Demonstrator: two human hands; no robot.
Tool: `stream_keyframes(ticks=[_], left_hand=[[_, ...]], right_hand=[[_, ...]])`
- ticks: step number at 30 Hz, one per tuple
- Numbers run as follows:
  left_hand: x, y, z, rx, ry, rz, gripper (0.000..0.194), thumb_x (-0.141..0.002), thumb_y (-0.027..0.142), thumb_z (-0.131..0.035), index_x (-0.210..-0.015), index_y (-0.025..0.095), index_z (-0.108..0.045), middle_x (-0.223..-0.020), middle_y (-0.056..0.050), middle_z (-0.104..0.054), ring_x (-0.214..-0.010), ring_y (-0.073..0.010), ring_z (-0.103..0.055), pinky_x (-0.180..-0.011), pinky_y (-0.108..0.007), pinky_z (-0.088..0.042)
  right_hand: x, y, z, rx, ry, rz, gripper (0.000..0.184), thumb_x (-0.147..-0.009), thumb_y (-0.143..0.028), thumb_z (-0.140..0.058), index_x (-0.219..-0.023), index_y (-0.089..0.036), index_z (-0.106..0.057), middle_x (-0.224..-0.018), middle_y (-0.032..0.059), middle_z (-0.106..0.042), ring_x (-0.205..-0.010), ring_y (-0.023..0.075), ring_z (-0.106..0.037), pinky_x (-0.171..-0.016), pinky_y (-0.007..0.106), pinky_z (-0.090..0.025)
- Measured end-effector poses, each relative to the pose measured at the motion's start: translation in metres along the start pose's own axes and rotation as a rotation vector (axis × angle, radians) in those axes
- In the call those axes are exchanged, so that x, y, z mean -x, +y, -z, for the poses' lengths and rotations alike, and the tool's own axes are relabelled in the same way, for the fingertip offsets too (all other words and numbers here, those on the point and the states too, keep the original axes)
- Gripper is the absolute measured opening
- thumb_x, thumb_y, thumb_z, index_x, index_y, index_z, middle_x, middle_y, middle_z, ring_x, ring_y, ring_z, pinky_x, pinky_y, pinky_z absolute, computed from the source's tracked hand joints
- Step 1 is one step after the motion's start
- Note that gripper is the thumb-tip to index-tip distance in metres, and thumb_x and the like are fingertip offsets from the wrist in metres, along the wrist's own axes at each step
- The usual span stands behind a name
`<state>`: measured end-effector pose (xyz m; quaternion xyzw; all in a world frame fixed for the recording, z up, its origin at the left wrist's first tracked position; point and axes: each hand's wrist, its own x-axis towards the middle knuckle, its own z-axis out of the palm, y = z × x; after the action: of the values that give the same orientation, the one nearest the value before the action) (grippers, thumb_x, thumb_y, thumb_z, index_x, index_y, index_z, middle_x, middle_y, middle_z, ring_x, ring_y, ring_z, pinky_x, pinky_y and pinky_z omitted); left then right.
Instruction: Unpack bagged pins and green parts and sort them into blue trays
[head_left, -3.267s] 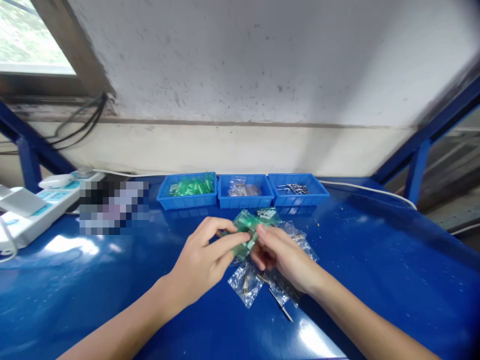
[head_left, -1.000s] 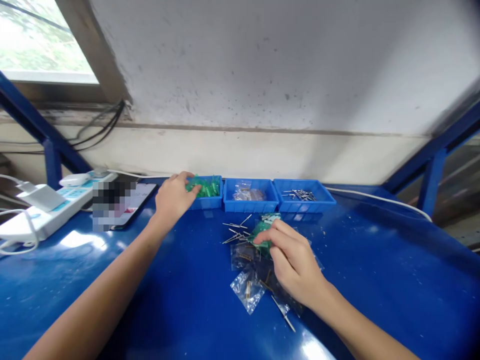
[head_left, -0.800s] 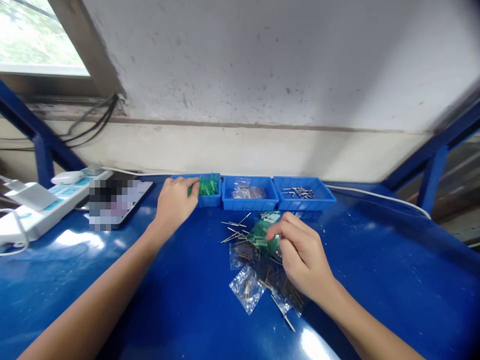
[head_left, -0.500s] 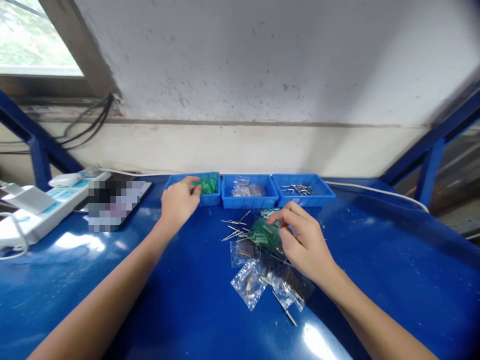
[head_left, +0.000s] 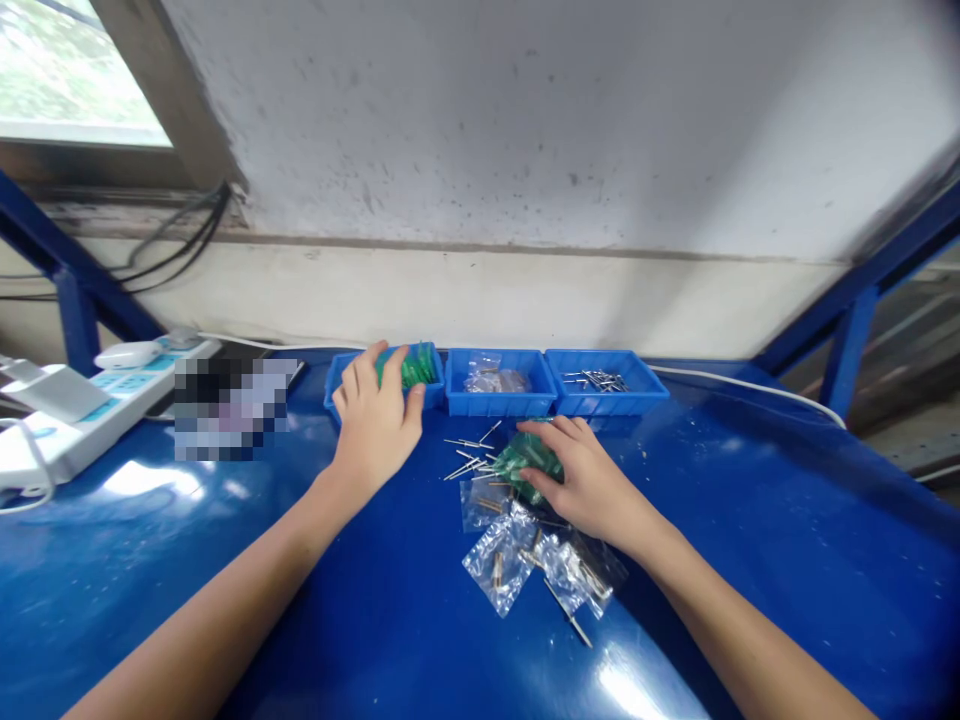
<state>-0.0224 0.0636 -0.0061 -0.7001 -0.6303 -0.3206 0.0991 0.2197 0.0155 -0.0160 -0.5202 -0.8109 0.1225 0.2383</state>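
My left hand (head_left: 376, 415) is open, fingers spread, over the near part of the left blue bin (head_left: 337, 374), which contains small green plastic pieces (head_left: 418, 368). I see nothing in its fingers. My right hand (head_left: 589, 478) curls around a see-through green plastic bag (head_left: 525, 460), thumb on the near side and fingers on the far side. Beneath and beside that bag lie thin metal pins like pop rivets (head_left: 466, 465). Closer to me are clear plastic packets (head_left: 498, 567) with brass-coloured pieces inside, and one loose metal pin (head_left: 568, 614).
A middle blue bin (head_left: 500, 404) has clear packets in it, and a right blue bin (head_left: 611, 402) has metal pins. To the left are a white power strip (head_left: 112, 415) with plugs and a blurred flat device (head_left: 236, 410). A white cable (head_left: 750, 383) runs along the wall.
My left hand has spread its fingers and come slightly right at the left bin. My right hand has gone from a raised pinch to curling around the green bag.
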Motion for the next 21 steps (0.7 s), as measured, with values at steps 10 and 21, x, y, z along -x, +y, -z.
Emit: stream_keyframes(ticks=[10, 21], left_hand=[[0.061, 0.057, 0.019, 0.839, -0.408, 0.132, 0.041, -0.087, 0.035, -0.052, -0.127, 0.027, -0.043, -0.115, -0.008, -0.054, -0.076, -0.0149, -0.057, -0.064, -0.028, -0.047], [0.043, 0.041, 0.020, 1.024, -0.429, 0.375, 0.015, -0.083, 0.034, -0.058, -0.087, 0.019, -0.059, -0.063, 0.002, -0.058, -0.053, -0.0106, -0.055, -0.052, -0.022, -0.045]], right_hand=[[0.003, -0.018, 0.005, -0.513, 0.163, -0.033, 0.029, -0.084, -0.021, -0.053, -0.114, -0.020, -0.054, -0.098, 0.0060, -0.060, -0.087, 0.0175, -0.058, -0.079, 0.034, -0.047], [0.011, -0.028, 0.003, -0.769, 0.430, -0.124, 0.014, -0.079, -0.011, -0.043, -0.083, -0.021, -0.050, -0.064, -0.0042, -0.041, -0.055, 0.0106, -0.037, -0.051, 0.023, -0.033]])
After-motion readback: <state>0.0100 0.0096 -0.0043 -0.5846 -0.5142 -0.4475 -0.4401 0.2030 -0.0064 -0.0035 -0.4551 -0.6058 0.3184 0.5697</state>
